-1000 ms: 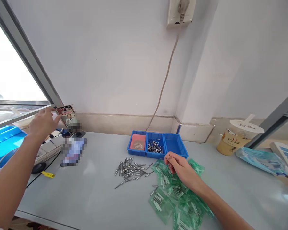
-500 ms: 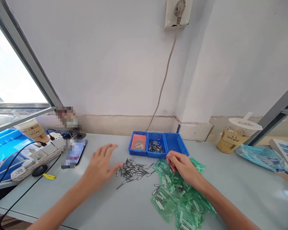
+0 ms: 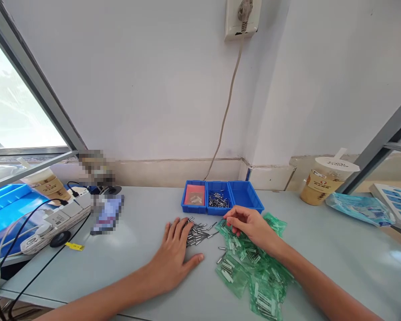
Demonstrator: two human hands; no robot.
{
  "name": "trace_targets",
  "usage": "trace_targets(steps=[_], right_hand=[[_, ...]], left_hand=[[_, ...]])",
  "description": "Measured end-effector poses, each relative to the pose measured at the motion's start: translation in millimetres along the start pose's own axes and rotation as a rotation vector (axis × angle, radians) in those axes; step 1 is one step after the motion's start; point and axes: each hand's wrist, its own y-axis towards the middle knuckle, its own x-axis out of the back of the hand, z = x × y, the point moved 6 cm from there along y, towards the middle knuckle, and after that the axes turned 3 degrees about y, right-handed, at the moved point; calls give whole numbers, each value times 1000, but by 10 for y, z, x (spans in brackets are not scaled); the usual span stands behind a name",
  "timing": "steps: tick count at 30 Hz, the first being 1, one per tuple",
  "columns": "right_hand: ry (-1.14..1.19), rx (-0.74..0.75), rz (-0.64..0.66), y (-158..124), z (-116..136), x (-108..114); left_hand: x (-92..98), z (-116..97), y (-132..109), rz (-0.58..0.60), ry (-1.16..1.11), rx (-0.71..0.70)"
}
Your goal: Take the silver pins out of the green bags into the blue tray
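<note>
Fingers spread, the left hand [image 3: 172, 261] reaches the metal pins [image 3: 197, 235] heaped on the table [image 3: 133, 245]. It is the nearer hand: the heap lies between one and two o'clock from its palm, just beyond the fingertips that overlap its edge. From the right hand [image 3: 249, 227], bent above the green packets [image 3: 232, 278], the heap sits between eight and nine o'clock, just apart. We see pins crossing at mixed angles; one stray on the far side runs roughly two to eight o'clock. Left fingers hide the heap's near edge, and we see nothing gripped there. The right thumb and forefinger curl together, but we cannot tell whether they pinch anything. Overlapping film blurs the packets' contents.
</note>
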Motion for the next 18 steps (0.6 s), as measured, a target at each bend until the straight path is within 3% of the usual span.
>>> trace_targets(steps=[8, 18], right_hand=[[93, 32, -96, -9, 77, 10], [220, 26, -45, -44, 132, -23]], left_hand=[[-43, -141, 104, -22, -61, -75], [6, -336, 260, -55, -114, -101]])
